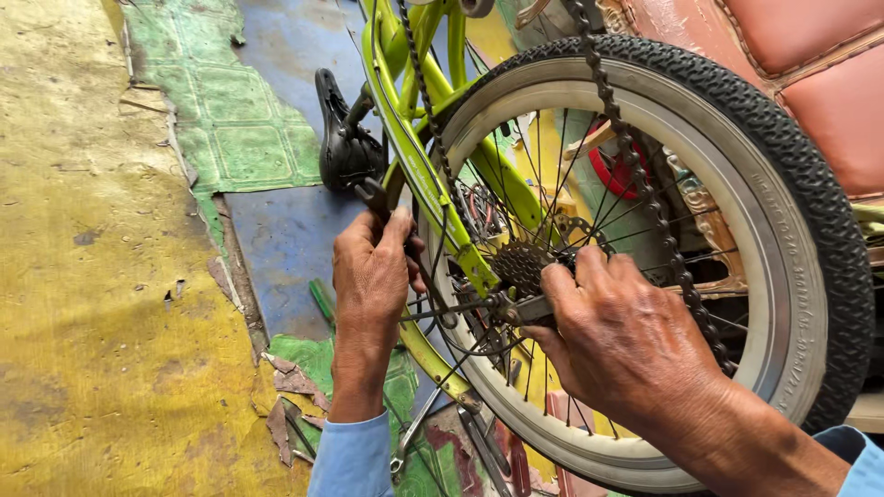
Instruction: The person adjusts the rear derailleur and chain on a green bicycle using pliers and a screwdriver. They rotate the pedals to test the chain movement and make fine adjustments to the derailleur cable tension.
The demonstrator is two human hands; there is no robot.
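Gripping a wrench (525,308) on the rear axle nut, the right hand (622,336) is clamped at the hub of the wheel (773,239), frame centre. The left hand (371,271), at nine o'clock, closes on another tool against the green frame (414,166). The chain (645,193) hangs off the sprocket (520,265), so the wheel is not yet finished.

My bike frame (419,166) lime green; tyre (810,202) black, rim (737,184) white; saddle (345,138) black; my cuffs (354,456) light blue.

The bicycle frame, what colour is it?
Bright lime green; the bicycle frame shows clearly in the head view.
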